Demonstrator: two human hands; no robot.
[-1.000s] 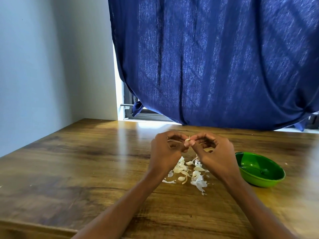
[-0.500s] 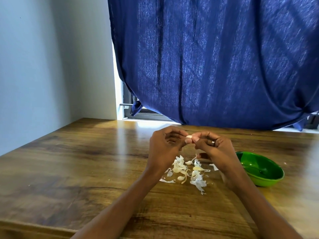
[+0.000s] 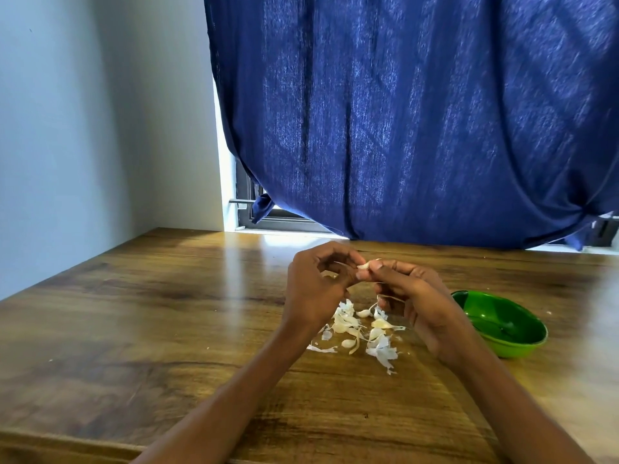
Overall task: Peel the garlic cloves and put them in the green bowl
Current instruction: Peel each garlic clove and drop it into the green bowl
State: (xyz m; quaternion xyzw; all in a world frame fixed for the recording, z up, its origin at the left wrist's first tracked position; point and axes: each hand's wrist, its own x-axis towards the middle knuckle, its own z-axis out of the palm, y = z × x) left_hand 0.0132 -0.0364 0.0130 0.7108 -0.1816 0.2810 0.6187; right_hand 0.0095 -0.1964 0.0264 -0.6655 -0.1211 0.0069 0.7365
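Pinching one garlic clove [image 3: 364, 265] between both hands, left hand [image 3: 313, 293] and right hand [image 3: 422, 304], above the surface [image 3: 167, 313]. I judge it light, slippery, papery-skinned; grip its ends. Green bowl [image 3: 502, 324] waits right.

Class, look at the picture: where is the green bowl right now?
In the head view, the green bowl sits on the wooden table, at the right, just beyond the right hand and the garlic skins.

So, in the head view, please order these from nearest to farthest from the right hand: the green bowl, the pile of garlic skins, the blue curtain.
From the right hand:
1. Pile of garlic skins, on the table just left of and below it.
2. Green bowl, on the table to its right.
3. Blue curtain, hanging behind the table.
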